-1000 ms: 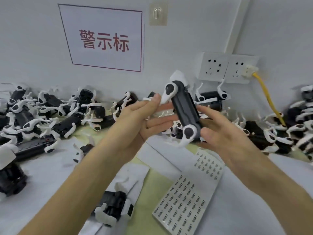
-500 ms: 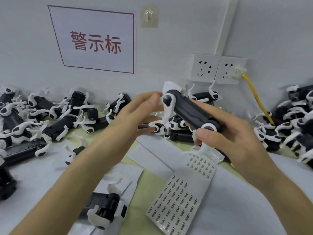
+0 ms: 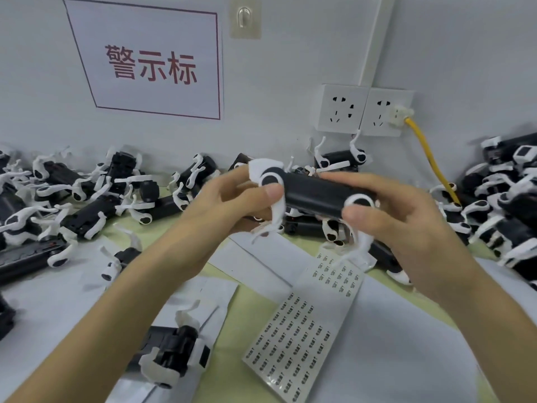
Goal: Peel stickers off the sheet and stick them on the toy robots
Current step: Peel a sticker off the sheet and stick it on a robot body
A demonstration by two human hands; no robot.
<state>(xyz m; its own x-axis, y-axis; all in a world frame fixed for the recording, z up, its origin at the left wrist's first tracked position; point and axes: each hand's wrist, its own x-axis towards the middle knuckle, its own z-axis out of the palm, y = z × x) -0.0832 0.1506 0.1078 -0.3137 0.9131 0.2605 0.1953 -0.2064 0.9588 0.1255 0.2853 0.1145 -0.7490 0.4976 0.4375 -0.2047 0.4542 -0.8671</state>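
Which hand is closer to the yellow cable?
Right. The right hand holds the toy robot just left of the yellow cable; the left hand is farther left.

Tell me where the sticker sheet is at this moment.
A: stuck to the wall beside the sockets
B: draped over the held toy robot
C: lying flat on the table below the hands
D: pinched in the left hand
C: the sticker sheet lies flat on the table, untouched, while the left hand and the right hand both grip the toy robot above it.
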